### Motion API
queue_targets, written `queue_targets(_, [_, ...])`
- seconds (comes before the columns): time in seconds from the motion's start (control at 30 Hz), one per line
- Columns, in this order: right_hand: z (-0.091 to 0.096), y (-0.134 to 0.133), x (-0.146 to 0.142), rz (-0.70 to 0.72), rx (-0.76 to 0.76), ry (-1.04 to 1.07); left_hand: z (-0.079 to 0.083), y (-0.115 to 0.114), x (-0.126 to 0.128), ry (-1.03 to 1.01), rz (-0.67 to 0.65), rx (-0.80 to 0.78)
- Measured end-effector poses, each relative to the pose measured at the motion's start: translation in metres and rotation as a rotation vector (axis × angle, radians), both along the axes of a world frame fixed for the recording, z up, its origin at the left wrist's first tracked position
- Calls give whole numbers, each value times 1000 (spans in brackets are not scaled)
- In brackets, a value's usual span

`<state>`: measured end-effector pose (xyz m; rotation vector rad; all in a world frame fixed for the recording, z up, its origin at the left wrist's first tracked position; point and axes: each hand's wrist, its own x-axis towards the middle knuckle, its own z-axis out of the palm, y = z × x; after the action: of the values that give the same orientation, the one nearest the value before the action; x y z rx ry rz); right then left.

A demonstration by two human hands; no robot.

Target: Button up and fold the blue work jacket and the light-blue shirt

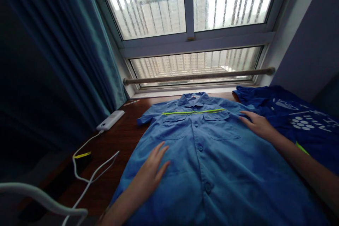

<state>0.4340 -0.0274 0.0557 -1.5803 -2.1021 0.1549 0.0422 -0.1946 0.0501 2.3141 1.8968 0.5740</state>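
A blue short-sleeved work shirt [180, 159] lies spread out, front up and buttoned, with its collar toward the window. A yellow-green stripe crosses its chest above two flap pockets. My left hand [153, 164] is over the lower left part of the shirt, fingers stretched out and apart. Near the shirt's right sleeve is my right hand [255, 123], its fingers extended and holding nothing. Whether either palm presses on the cloth I cannot tell.
On the right lies a darker blue T-shirt [280, 109] with white print. A white power bank [110, 120] with a white cable [88, 180] rests on the brown wooden table [127, 127] at left. Behind are a blue curtain [87, 42] and a barred window with a rail [198, 76].
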Motion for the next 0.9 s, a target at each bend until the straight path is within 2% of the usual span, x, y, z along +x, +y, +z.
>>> queue_targets(0.07, [-20,49,-35,-116,-65,-104,-4,73,10,6,58,35])
queue_targets(0.17, [-47,100,-68,-295,-271,-178,-23,170,-8,80,186,99])
queue_targets(0.2, [-54,112,-73,-320,-324,-192,-31,193,-20,112,235,67])
queue_targets(0.27, [-64,131,-76,-322,-356,-215,-47,223,-48,143,394,-27])
queue_targets(0.4, [-75,156,-63,-215,-226,-219,-71,239,-91,185,562,-40])
queue_targets(0.47, [-77,162,-53,-191,-128,-193,-78,242,-101,214,607,-33])
queue_targets(0.53, [-76,165,-43,-239,-40,-161,-82,245,-105,235,618,-23])
queue_targets(0.63, [-73,165,-28,-417,60,-130,-84,249,-106,256,615,6])
queue_targets(0.73, [-67,164,-13,-735,152,-74,-85,249,-105,267,601,22])
queue_targets(0.8, [-62,165,-2,-953,103,-6,-85,249,-104,266,594,24])
queue_targets(0.83, [-59,166,4,-1011,38,24,-85,249,-104,264,591,23])
queue_targets(0.9, [-54,167,18,-981,-79,51,-86,250,-104,257,589,22])
